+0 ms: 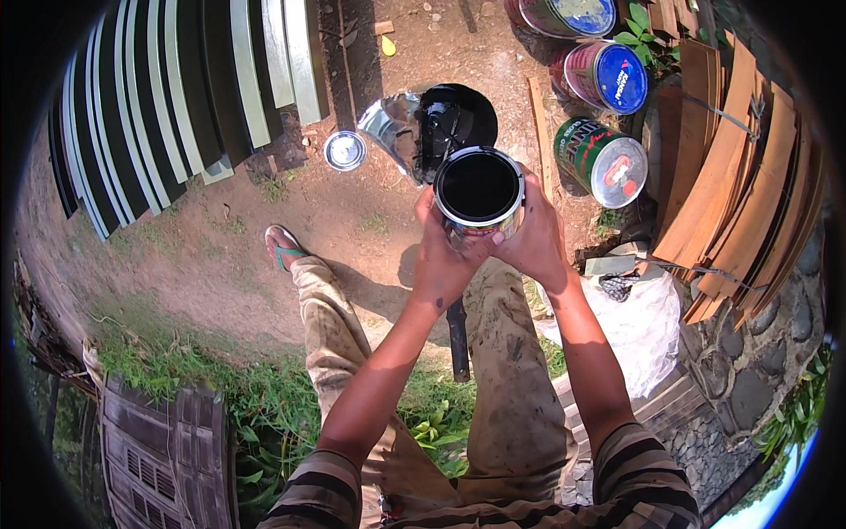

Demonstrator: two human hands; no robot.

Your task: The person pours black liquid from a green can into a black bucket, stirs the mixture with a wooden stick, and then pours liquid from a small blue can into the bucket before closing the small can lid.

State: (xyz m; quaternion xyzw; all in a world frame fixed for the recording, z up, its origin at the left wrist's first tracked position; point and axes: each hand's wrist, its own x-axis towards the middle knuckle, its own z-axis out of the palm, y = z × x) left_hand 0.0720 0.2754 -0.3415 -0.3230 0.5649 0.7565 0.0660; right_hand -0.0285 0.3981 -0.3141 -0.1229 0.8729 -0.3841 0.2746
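Observation:
Both my hands are wrapped around an open paint can (478, 189), my left hand (445, 249) on its left side and my right hand (536, 236) on its right. Glossy black paint fills the inside of the can. Just beyond it on the ground lies a black-coated container (460, 113), with a clear or silvery sheet-like part (389, 126) at its left; its exact kind I cannot make out. A round metal lid (345, 151) lies on the dirt to the left. Below my hands a dark handle (458, 342) shows, its far end hidden.
Several black and pale painted boards (163, 97) lie at the far left. A green can (601, 161) and blue-lidded cans (619, 78) stand at the right, beside tied brown wood strips (718, 150). A white plastic sheet (634, 326) lies near a stone wall (749, 397).

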